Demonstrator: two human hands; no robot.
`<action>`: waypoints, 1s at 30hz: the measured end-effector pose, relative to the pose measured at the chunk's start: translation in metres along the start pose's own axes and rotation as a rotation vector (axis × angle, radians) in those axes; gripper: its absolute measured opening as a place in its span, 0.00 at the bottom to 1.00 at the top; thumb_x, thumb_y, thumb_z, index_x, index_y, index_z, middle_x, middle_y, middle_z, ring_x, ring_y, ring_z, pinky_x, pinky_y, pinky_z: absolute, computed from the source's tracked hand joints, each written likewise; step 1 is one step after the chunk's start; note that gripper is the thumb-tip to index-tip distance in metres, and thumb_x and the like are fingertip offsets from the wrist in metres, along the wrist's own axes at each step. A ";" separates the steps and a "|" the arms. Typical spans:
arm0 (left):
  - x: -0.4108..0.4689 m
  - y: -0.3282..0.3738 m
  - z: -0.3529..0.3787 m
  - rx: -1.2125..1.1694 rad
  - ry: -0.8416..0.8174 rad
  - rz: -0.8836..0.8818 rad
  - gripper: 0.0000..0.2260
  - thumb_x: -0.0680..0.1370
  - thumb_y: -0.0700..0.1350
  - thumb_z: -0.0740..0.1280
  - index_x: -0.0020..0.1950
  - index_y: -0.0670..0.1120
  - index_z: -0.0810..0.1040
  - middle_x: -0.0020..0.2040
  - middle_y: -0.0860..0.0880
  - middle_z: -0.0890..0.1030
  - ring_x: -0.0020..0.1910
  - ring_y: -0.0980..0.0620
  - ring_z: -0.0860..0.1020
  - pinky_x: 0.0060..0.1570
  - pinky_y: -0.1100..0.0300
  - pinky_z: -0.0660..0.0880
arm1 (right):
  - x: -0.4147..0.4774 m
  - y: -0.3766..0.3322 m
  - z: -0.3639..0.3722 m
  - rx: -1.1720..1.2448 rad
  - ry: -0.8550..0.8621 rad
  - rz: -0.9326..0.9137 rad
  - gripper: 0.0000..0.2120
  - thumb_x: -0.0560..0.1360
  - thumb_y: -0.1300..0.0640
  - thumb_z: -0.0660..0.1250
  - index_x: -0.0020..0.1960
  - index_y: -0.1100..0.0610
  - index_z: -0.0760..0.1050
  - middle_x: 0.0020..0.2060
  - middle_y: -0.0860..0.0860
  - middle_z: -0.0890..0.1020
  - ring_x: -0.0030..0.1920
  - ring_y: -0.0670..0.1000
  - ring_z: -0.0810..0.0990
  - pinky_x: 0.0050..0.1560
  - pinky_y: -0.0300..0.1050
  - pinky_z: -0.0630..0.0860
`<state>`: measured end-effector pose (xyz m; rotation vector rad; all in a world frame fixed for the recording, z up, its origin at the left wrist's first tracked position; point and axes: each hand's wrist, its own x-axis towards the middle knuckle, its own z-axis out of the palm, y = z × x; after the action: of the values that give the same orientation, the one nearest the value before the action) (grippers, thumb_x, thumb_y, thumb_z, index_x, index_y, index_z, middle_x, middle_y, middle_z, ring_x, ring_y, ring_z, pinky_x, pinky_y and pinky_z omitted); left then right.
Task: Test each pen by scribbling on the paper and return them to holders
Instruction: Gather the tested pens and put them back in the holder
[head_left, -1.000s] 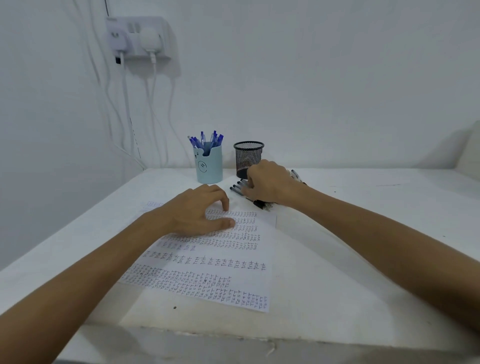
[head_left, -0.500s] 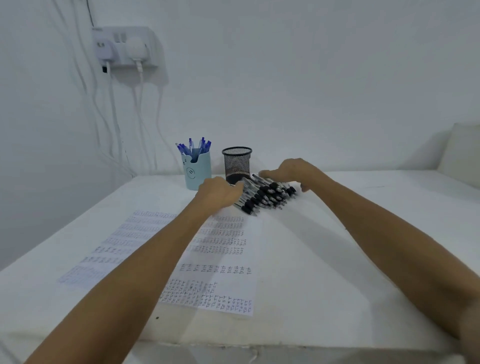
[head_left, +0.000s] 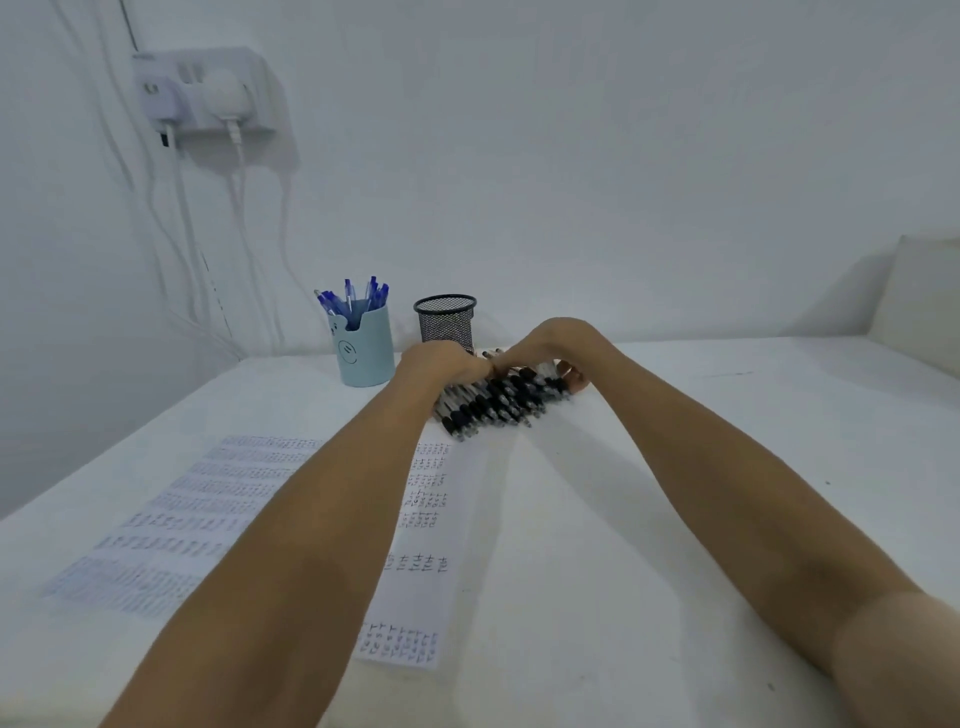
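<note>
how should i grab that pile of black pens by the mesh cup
Grip the black pens across the middle of their barrels, coming in from both sides of the row, squeezing inward. They lie flat on the table side by side, so they should bundle rather than roll apart.

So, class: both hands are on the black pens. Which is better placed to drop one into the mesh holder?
Probably left: the left hand sits right in front of the mesh holder, on the black pens; the right hand lies further to its right.
</note>
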<state>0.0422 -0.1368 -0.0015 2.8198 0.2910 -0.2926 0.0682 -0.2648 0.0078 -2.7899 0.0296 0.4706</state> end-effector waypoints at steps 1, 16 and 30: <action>0.000 0.002 -0.002 0.003 -0.021 -0.002 0.37 0.83 0.68 0.55 0.78 0.38 0.66 0.71 0.38 0.76 0.68 0.42 0.78 0.71 0.51 0.73 | 0.000 -0.001 -0.001 -0.039 0.000 -0.009 0.32 0.82 0.41 0.63 0.78 0.59 0.62 0.63 0.61 0.72 0.61 0.59 0.77 0.66 0.52 0.76; -0.002 0.013 -0.002 0.058 -0.082 -0.017 0.36 0.84 0.65 0.57 0.81 0.40 0.59 0.75 0.38 0.70 0.73 0.42 0.73 0.73 0.52 0.71 | 0.038 -0.008 0.006 -0.356 0.022 0.005 0.29 0.76 0.42 0.64 0.73 0.56 0.70 0.52 0.55 0.76 0.50 0.58 0.79 0.50 0.51 0.74; 0.038 0.039 0.025 0.153 -0.105 -0.001 0.42 0.68 0.72 0.62 0.79 0.56 0.63 0.74 0.50 0.71 0.71 0.45 0.72 0.60 0.50 0.70 | 0.038 0.006 0.001 -0.388 0.127 -0.010 0.10 0.77 0.52 0.66 0.43 0.58 0.72 0.40 0.53 0.76 0.38 0.53 0.78 0.41 0.47 0.75</action>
<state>0.0834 -0.1751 -0.0236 2.9405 0.2568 -0.4810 0.1036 -0.2689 -0.0068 -3.1956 -0.0536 0.3232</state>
